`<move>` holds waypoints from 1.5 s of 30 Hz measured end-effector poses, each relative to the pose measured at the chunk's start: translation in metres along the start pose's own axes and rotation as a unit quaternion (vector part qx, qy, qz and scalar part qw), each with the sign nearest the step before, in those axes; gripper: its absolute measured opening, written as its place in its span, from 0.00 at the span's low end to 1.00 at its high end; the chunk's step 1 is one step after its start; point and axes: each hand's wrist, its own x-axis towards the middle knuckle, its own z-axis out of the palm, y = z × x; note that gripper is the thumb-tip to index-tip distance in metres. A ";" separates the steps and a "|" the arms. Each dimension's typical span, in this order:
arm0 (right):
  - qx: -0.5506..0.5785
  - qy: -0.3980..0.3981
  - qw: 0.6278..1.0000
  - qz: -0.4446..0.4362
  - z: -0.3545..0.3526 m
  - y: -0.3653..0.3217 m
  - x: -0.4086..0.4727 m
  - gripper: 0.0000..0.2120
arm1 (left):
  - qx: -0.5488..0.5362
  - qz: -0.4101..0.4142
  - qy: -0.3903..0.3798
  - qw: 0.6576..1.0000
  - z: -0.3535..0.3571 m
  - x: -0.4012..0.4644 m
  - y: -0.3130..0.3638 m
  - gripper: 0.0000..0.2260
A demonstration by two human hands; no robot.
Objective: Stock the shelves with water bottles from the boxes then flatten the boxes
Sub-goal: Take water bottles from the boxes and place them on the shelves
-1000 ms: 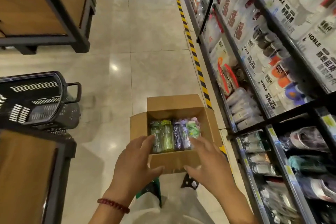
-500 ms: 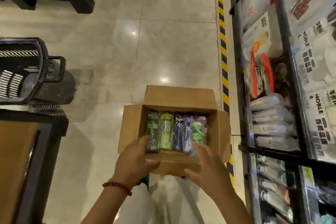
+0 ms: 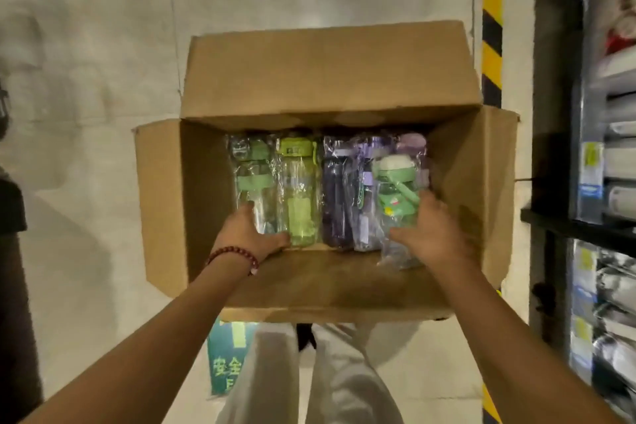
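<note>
The pale tiled floor (image 3: pixel 103 113) filled most of the view, with dark shelves (image 3: pixel 585 148) of wrapped goods at 3 o'clock. At centre an open cardboard box (image 3: pixel 327 72) sat on the floor, flaps spread, holding a row of plastic-wrapped water bottles (image 3: pixel 299 189). The left hand (image 3: pixel 247 234), at 7 o'clock in the box, gripped the base of the leftmost clear-green bottle (image 3: pixel 254 182). The right hand (image 3: pixel 430 231), at 5 o'clock, clasped the green-capped bottle (image 3: pixel 392 182) in its wrapper.
</note>
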 end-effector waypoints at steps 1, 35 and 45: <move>0.000 -0.001 1.000 0.019 0.011 0.007 0.016 0.42 | -0.009 -0.016 0.009 1.000 0.008 0.021 -0.002 0.42; 0.232 0.063 0.970 0.046 0.012 0.010 -0.013 0.42 | -0.273 -0.139 0.074 0.949 0.020 0.018 -0.013 0.48; 0.408 0.095 0.908 -0.021 -0.109 -0.009 -0.195 0.46 | -0.335 0.044 0.058 0.939 -0.079 -0.174 0.041 0.45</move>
